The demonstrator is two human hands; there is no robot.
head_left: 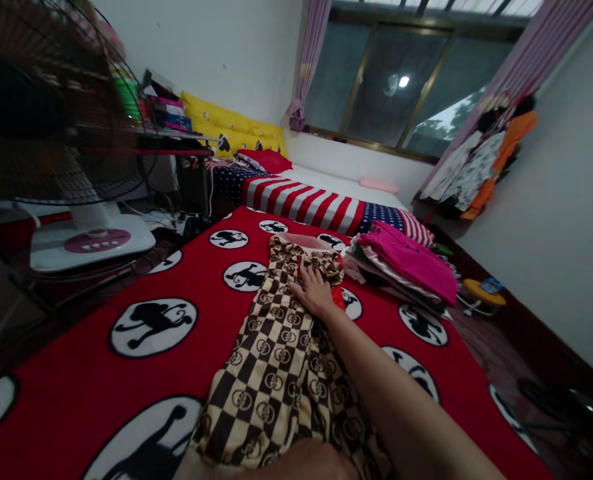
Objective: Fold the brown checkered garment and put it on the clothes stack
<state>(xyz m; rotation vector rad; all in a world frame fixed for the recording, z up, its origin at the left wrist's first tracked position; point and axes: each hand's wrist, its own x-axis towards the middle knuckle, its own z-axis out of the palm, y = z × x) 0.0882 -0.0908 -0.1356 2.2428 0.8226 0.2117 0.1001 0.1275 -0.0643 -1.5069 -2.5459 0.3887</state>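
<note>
Where the view looks down over a bedroom, one red blanket (pixel 216 373) printed with black monkeys in white circles fills the foreground. Beyond it lies one bed with a stars-and-stripes cover (pixel 301 203), below one window (pixel 401 80) of three panes flanked by two mauve curtains (pixel 311 60). One yellow backrest cushion (pixel 211 113) lines the wall at the bed's far left. One electric fan (pixel 94 237) stands at left. One brown-and-cream checkered garment (pixel 264 347) with ruffled edges stretches lengthwise on the middle of the blanket. To its right sits one pile of folded clothes (pixel 409 263), bright pink on top; beyond that, one round yellow stool (pixel 484 292).

Two hands show. The right hand (pixel 316 293) lies palm down on the garment's far end, fingers slightly spread, pinching nothing visible. The left hand (pixel 304 461) is cut off by the bottom edge, over the garment's near end; its grip cannot be told.
</note>
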